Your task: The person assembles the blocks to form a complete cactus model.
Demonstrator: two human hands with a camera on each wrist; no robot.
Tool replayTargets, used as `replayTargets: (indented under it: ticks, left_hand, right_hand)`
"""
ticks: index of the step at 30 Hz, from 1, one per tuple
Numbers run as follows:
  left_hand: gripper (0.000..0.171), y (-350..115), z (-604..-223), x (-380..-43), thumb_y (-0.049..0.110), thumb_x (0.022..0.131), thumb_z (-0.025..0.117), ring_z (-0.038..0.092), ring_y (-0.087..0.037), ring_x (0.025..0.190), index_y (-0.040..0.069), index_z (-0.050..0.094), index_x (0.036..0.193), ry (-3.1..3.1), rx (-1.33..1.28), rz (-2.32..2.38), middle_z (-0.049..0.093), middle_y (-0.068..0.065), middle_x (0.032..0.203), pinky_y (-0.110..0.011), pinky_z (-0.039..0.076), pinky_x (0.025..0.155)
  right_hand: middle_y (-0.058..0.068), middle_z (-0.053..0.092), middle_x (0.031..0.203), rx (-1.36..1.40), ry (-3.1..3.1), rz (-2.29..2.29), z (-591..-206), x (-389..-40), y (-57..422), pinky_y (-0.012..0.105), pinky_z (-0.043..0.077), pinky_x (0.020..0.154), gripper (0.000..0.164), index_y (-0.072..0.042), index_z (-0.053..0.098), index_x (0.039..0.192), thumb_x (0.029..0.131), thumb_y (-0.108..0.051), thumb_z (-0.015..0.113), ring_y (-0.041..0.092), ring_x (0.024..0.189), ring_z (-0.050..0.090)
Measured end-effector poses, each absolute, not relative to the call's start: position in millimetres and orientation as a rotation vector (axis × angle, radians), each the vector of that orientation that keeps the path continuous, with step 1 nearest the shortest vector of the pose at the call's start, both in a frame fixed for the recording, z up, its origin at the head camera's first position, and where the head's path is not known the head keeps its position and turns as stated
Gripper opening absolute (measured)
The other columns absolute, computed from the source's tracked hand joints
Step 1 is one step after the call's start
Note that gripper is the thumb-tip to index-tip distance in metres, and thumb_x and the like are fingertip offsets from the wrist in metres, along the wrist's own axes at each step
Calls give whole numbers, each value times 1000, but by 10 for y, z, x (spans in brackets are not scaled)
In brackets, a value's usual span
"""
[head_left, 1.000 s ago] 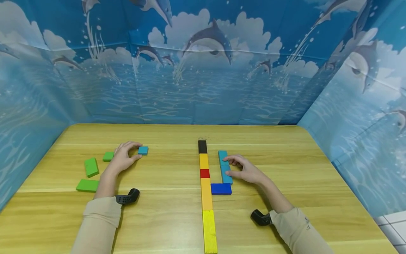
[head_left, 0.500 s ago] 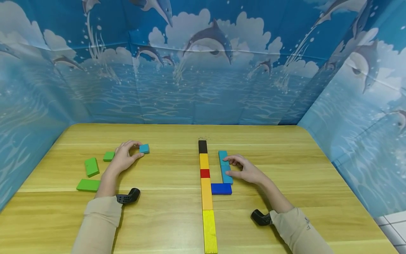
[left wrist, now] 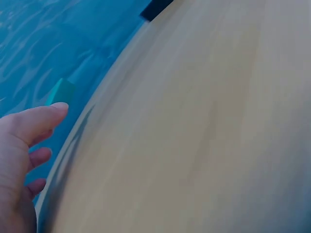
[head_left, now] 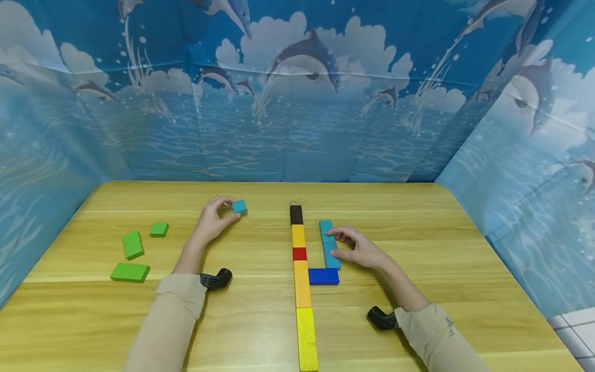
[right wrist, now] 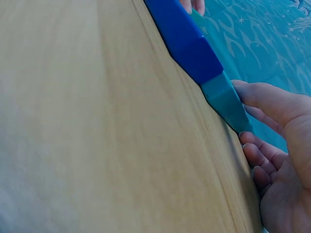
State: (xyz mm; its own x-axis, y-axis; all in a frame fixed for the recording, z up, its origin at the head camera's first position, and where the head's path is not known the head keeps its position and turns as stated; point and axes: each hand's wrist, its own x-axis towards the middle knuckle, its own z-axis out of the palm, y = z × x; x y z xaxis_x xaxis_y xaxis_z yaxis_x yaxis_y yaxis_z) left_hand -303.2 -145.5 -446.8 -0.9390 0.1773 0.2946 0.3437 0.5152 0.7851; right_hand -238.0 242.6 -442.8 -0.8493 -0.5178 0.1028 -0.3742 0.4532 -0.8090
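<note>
My left hand (head_left: 213, 224) pinches a small light blue block (head_left: 239, 206) between thumb and fingers, left of the black block (head_left: 296, 215). In the left wrist view, the block's teal top (left wrist: 61, 91) shows past the thumb. My right hand (head_left: 361, 252) rests beside two light blue blocks set end to end, its index finger on the far block (head_left: 326, 226) and its thumb on the near block (head_left: 331, 259). Against the near block's end lies a dark blue block (head_left: 324, 277), also seen in the right wrist view, which reaches left to the central row.
That row runs from the black block toward me through a short orange block (head_left: 298, 236), a red block (head_left: 299, 254), a longer orange block (head_left: 302, 284) and a yellow block (head_left: 307, 338). Three green blocks (head_left: 133, 245) lie at the left. A dolphin-print curtain (head_left: 288, 129) surrounds the table.
My left hand has lifted the light blue block and carried it to the right and farther back, away from the green blocks. The right hand stays in place.
</note>
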Motion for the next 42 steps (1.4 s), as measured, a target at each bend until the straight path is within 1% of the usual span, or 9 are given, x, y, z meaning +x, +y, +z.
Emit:
replayTargets:
  ticks: [4, 9, 13, 16, 20, 25, 30, 36, 42]
  left_hand:
    - [37, -1259, -4480, -3116, 14, 83, 67, 44, -32, 105, 1, 56, 116, -2563, -420, -1450, 54, -16, 111, -45, 35, 93]
    - [36, -1042, -4462, -3216, 13, 84, 66, 45, -32, 105, 2, 57, 116, -2576, -425, -1430, 54, -15, 110, -46, 33, 94]
    - [37, -893, -4448, -3289, 15, 84, 66, 47, -31, 106, 2, 56, 117, -2608, -441, -1390, 54, -15, 111, -50, 23, 102]
    - [39, -797, -4452, -3344, 17, 84, 67, 47, -30, 107, 4, 56, 119, -2645, -440, -1361, 55, -13, 113, -52, 17, 104]
    - [40, -679, -4453, -3392, 19, 84, 67, 48, -29, 108, 5, 57, 120, -2681, -434, -1338, 56, -11, 113, -51, 18, 104]
    - [39, -546, -4435, -3433, 19, 84, 67, 48, -28, 109, 6, 58, 120, -2711, -451, -1288, 57, -11, 113, -49, 18, 104]
    - [39, -459, -4417, -3455, 19, 84, 67, 44, -29, 115, 8, 59, 120, -2756, -456, -1234, 57, -10, 116, -48, 21, 102]
    - [39, -373, -4419, -3469, 22, 86, 65, 39, -30, 122, 9, 58, 122, -2802, -462, -1200, 55, -10, 122, -48, 18, 104]
    - [40, -320, -4427, -3461, 23, 86, 64, 39, -30, 121, 9, 57, 123, -2812, -471, -1173, 54, -9, 123, -48, 20, 103]
  right_hand:
    - [12, 49, 109, -780, 2523, -1367, -4417, -2374, 2413, 36, 37, 80, 42, -5, 52, 123, 85, -15, 66, 25, 96, 41]
    - [10, 49, 109, -773, 2530, -1361, -4425, -2381, 2412, 34, 38, 80, 42, -6, 53, 123, 84, -15, 66, 24, 95, 41]
    - [8, 49, 108, -782, 2546, -1348, -4442, -2392, 2420, 30, 37, 79, 42, -7, 53, 123, 84, -17, 66, 23, 94, 41]
    - [14, 48, 107, -776, 2545, -1342, -4314, -2324, 2366, 33, 37, 79, 41, -1, 52, 122, 85, -10, 65, 28, 94, 41]
    - [23, 47, 106, -763, 2534, -1339, -4139, -2237, 2291, 40, 37, 78, 40, 7, 50, 121, 84, -1, 62, 35, 94, 40]
    - [22, 47, 108, -752, 2533, -1341, -4150, -2254, 2299, 41, 37, 80, 41, 6, 50, 122, 84, -3, 63, 35, 95, 40]
    - [22, 47, 109, -759, 2535, -1338, -4147, -2260, 2306, 42, 37, 80, 41, 7, 49, 122, 84, -3, 63, 35, 96, 41]
    - [23, 47, 110, -755, 2527, -1345, -4136, -2250, 2308, 42, 37, 81, 41, 8, 49, 122, 84, -2, 62, 36, 96, 40]
    - [23, 47, 110, -741, 2519, -1346, -4148, -2249, 2306, 43, 36, 81, 41, 7, 49, 122, 85, -2, 62, 36, 97, 40]
